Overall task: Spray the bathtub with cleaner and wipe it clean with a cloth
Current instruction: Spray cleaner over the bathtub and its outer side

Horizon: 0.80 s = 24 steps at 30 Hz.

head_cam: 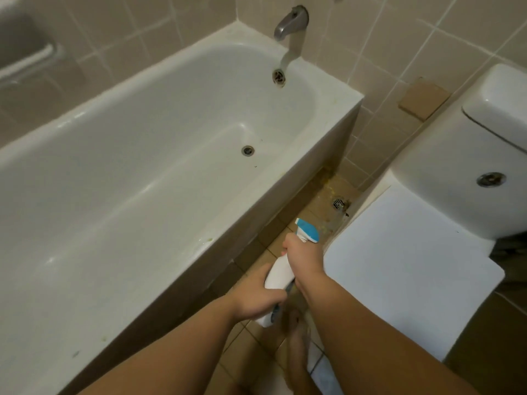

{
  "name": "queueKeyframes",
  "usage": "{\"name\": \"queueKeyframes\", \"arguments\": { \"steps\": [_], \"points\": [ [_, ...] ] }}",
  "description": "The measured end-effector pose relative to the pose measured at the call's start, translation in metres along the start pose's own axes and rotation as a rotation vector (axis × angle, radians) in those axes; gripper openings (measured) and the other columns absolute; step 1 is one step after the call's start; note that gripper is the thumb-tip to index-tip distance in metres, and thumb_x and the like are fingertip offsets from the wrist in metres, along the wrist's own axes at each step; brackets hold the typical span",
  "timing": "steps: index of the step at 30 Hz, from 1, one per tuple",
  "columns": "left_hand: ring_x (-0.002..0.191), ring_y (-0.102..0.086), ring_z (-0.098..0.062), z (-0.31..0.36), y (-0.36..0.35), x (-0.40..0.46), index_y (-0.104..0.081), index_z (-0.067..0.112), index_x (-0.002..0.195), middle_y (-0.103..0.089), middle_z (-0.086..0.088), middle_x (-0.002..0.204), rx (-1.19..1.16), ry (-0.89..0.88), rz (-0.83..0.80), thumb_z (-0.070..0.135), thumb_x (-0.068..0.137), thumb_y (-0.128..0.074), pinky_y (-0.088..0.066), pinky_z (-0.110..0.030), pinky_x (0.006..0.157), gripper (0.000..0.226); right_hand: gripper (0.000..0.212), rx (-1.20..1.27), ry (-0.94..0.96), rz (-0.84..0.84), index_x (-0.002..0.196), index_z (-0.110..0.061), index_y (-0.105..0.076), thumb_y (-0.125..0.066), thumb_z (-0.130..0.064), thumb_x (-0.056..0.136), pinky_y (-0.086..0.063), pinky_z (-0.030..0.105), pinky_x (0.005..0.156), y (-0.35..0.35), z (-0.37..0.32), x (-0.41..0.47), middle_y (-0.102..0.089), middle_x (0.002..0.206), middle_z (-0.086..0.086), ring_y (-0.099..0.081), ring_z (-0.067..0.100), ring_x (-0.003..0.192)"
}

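Both hands grasp a white spray bottle (281, 273) over the narrow strip of tiled floor (256, 343) between the bathtub (233, 223) rim and a white mat (399, 266): the left hand (256, 297) wraps its base, the right hand (303, 259) its neck. The bottle's long axis runs away from the person, its blue nozzle (308, 230) pointing toward the far wall; its middle is hidden by the fingers.

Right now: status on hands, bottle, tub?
Left hand grips spray bottle body; right hand at its neck. Bottle over floor, beside bathtub. No cloth seen. Nothing blocking.
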State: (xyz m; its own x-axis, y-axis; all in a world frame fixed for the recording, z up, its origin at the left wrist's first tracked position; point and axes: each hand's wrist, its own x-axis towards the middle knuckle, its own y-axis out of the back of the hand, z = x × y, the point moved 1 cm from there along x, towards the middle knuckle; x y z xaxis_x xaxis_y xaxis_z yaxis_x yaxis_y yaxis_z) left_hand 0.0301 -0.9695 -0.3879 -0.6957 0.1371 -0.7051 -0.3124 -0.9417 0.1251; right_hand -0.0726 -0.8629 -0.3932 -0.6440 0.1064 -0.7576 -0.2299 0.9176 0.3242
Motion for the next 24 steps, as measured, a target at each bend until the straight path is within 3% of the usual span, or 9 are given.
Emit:
{"name": "queueKeyframes", "arguments": {
  "steps": [3, 8, 14, 18, 24],
  "points": [
    [0.113, -0.061, -0.015, -0.023, -0.013, -0.022, -0.033, 0.045, 0.146, -0.059, 0.006, 0.125, -0.044, 0.015, 0.021, 0.043, 0.078, -0.074, -0.056, -0.029, 0.093, 0.079, 0.041, -0.068, 0.018, -0.032, 0.108, -0.021, -0.060, -0.067, -0.040, 0.073, -0.063, 0.041, 0.074, -0.010, 0.019, -0.019, -0.071, 0.095, 0.010, -0.071, 0.024, 0.086],
    [0.108, -0.060, -0.011, -0.051, -0.030, -0.051, -0.037, 0.037, 0.143, -0.059, 0.001, 0.124, -0.150, 0.002, 0.104, 0.021, 0.088, -0.072, -0.052, -0.013, 0.074, 0.067, 0.034, -0.104, 0.029, -0.140, 0.116, -0.016, -0.056, -0.069, -0.025, 0.085, -0.054, 0.031, 0.064, -0.026, 0.044, -0.041, -0.067, 0.100, 0.011, -0.068, 0.022, 0.090],
    [0.109, -0.064, -0.014, -0.088, -0.049, -0.078, -0.041, 0.037, 0.144, -0.062, 0.001, 0.121, -0.250, 0.078, 0.228, 0.040, 0.068, -0.073, -0.059, -0.032, 0.090, 0.082, 0.034, -0.162, 0.050, -0.233, 0.117, -0.015, -0.057, -0.066, -0.025, 0.086, -0.048, 0.029, 0.058, -0.050, 0.070, -0.065, -0.066, 0.097, 0.010, -0.066, 0.022, 0.085],
    [0.103, -0.063, -0.012, -0.098, -0.067, -0.102, -0.042, 0.032, 0.142, -0.062, 0.002, 0.116, -0.327, 0.099, 0.297, 0.022, 0.081, -0.073, -0.056, -0.023, 0.081, 0.069, 0.034, -0.247, 0.062, -0.303, 0.114, -0.017, -0.055, -0.067, -0.025, 0.083, -0.051, 0.031, 0.061, -0.059, 0.086, -0.081, -0.068, 0.102, 0.012, -0.068, 0.025, 0.088],
    [0.113, -0.060, -0.017, -0.121, -0.094, -0.139, -0.036, 0.037, 0.147, -0.058, 0.003, 0.125, -0.429, 0.146, 0.360, 0.042, 0.070, -0.071, -0.056, -0.035, 0.095, 0.085, 0.035, -0.342, 0.062, -0.384, 0.114, -0.021, -0.052, -0.067, -0.028, 0.084, -0.054, 0.032, 0.062, -0.074, 0.114, -0.110, -0.066, 0.102, 0.010, -0.069, 0.023, 0.089]
  ]
}}
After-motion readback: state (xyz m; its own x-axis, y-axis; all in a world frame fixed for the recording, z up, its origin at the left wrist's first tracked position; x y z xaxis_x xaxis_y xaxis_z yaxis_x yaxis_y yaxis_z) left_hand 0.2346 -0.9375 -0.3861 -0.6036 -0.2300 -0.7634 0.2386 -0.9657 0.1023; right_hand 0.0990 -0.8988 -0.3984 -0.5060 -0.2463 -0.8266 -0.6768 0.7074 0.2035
